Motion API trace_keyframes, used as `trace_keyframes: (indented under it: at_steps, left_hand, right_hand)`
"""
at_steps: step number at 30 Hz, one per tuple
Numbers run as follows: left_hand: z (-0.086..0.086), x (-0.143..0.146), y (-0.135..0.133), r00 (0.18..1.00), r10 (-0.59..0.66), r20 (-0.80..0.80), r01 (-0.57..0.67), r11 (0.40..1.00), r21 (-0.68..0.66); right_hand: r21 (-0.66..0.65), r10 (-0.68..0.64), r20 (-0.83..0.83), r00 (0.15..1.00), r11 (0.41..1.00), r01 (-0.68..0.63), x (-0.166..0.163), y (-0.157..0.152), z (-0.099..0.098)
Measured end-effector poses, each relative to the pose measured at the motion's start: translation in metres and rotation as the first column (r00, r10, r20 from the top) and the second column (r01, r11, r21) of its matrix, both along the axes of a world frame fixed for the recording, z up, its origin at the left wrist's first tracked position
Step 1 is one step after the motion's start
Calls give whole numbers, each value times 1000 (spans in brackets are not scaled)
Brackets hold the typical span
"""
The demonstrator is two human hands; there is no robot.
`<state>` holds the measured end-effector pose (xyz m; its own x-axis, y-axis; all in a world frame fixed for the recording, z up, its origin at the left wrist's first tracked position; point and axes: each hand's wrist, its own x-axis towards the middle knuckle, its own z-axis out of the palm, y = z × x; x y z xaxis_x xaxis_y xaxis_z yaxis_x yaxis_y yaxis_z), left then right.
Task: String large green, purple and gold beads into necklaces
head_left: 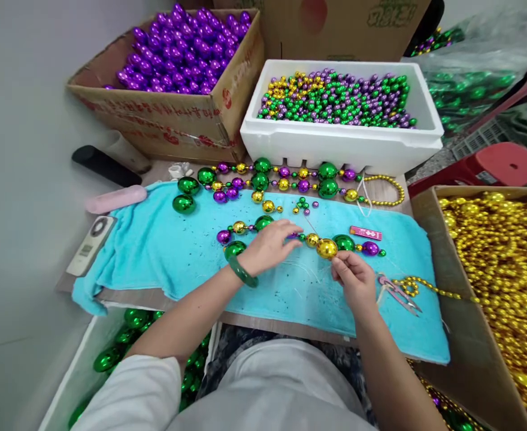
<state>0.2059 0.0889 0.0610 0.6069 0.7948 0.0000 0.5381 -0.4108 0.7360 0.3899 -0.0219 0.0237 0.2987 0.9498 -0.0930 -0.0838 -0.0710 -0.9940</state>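
My right hand (354, 275) pinches a large gold bead (327, 248) between thumb and fingers, above the turquoise towel (156, 251). My left hand (270, 245), below a green bracelet (244, 272), reaches over the strung beads with fingers and thumb apart. Behind the gold bead lie a smaller gold bead (312, 240), a big green bead (344, 243) and a purple bead (370, 248). Left of my left hand are another purple bead (224, 237) and a green bead (235, 249). Thin clear thread (306, 268) trails across the towel.
Finished-looking bead strands (284, 185) lie along the towel's back edge. Behind stand a carton of purple beads (156, 114) and a white foam box (335, 140). Pink-handled scissors (400, 294) and a pink packet (366, 233) lie rightward, beside a carton of gold beads (454, 335).
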Motion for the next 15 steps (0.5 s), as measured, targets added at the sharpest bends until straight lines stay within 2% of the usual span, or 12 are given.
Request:
trace_keyframes:
  at_steps: [2, 5, 9, 15]
  left_hand:
    - [1, 4, 26, 986, 64, -157, -36, 984, 176]
    - [-1, 21, 68, 950, 137, -280, -59, 962, 268]
    - [-9, 56, 100, 902, 153, -403, -50, 966, 255]
    - [-29, 86, 111, 852, 182, -491, -121, 981, 153]
  right_hand:
    - [5, -48, -29, 998, 999, 48, 3, 0, 0]
    - [8, -101, -64, 993, 995, 102, 4, 1, 0]
    - [18, -94, -85, 992, 995, 96, 1, -1, -3]
    - [2, -106, -76, 991, 994, 107, 9, -10, -11]
